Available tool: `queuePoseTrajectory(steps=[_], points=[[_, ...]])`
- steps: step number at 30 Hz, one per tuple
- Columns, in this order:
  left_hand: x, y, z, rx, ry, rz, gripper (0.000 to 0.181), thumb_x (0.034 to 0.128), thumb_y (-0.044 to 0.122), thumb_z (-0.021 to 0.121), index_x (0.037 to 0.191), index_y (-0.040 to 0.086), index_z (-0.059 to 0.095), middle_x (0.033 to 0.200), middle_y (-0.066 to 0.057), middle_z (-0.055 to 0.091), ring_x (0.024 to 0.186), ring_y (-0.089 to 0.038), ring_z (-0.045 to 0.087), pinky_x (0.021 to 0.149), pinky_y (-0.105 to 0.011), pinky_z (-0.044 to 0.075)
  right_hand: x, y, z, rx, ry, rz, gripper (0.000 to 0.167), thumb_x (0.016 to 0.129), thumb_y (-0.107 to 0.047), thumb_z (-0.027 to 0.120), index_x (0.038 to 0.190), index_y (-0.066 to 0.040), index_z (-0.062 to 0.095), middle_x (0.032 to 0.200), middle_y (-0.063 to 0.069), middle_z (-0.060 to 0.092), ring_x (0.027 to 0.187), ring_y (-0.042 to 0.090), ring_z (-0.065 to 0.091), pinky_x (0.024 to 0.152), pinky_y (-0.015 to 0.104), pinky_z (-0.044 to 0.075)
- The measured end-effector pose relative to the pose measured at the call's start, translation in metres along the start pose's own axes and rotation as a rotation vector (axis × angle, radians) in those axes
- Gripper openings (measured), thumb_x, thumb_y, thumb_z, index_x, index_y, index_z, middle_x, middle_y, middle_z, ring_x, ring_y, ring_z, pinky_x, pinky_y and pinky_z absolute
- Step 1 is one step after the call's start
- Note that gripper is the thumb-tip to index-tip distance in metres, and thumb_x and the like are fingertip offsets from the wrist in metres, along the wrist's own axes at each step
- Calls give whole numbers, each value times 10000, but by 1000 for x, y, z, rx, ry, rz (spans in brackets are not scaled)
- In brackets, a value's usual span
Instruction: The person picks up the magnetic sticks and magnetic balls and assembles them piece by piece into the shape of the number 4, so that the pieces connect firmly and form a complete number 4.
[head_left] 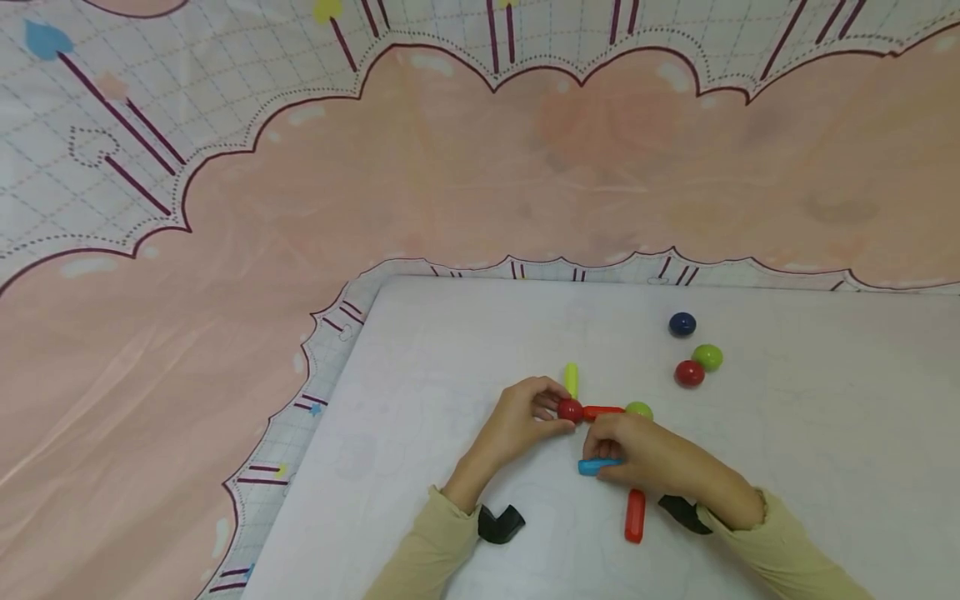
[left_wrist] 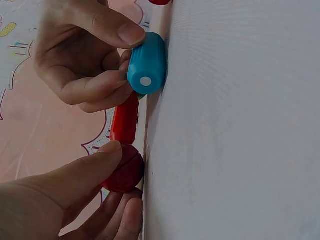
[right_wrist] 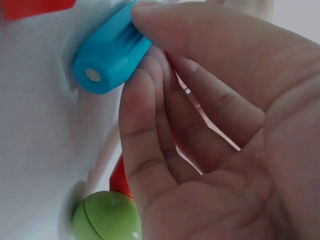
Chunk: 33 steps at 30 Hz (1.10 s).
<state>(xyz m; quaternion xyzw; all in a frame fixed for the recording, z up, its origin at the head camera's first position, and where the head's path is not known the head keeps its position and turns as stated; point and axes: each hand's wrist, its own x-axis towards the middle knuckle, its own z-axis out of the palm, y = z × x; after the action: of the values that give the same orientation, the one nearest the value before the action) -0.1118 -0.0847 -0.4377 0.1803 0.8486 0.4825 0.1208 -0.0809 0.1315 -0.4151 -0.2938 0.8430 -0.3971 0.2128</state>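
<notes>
A peach cloth (head_left: 450, 183) with scalloped, striped borders fills the upper and left parts of the frame. In front of me, a white tabletop (head_left: 420, 350) spreads across the lower centre and right. Two tan sleeves (head_left: 795, 546) reach in from the bottom edge. Right of centre, low in the frame, a person's right hand (head_left: 648, 450) pinches a blue rod (head_left: 596, 467) between thumb and fingertips. Just to its left, the left hand (head_left: 521, 417) pinches a red ball (head_left: 570, 410) between thumb and fingers; the blue rod sits below and right of this ball, apart from it. Below the right hand lies a loose red rod (head_left: 634, 517). A crosswise red rod (head_left: 602, 412) joins the held ball to a green ball (head_left: 639, 409) on its right. A yellow-green rod (head_left: 572, 379) points up from the held ball. Toward the upper right of the tabletop sit three more balls: dark blue (head_left: 682, 324), green (head_left: 708, 357) and red (head_left: 689, 374).
</notes>
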Motion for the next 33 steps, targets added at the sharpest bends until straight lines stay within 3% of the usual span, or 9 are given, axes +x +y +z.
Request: queuePoseTrajectory(steps=[19, 28, 33], points=[[0, 3, 0, 0, -13, 4, 322, 822, 88, 810, 1109, 58, 667, 1081, -61, 695, 946, -133, 682, 794, -209, 552, 0, 0, 0, -58, -41, 65, 141, 865, -221, 777, 963, -125, 742, 928, -81, 661, 790, 59, 576, 739, 226, 532], [-2, 3, 0, 8, -20, -12, 309, 822, 83, 809, 1097, 72, 668, 1059, -42, 700, 938, -133, 681, 785, -194, 541, -1, 2, 2, -62, -50, 38, 144, 877, -226, 765, 986, -133, 749, 950, -96, 680, 826, 45, 585, 758, 223, 536], [0, 4, -1, 6, -17, 15, 303, 824, 84, 807, 1091, 65, 666, 1056, -59, 701, 928, -133, 681, 784, -207, 547, -3, 2, 2, -69, -44, 43, 158, 877, -248, 765, 992, -141, 746, 955, -95, 685, 832, 52, 588, 763, 234, 540]])
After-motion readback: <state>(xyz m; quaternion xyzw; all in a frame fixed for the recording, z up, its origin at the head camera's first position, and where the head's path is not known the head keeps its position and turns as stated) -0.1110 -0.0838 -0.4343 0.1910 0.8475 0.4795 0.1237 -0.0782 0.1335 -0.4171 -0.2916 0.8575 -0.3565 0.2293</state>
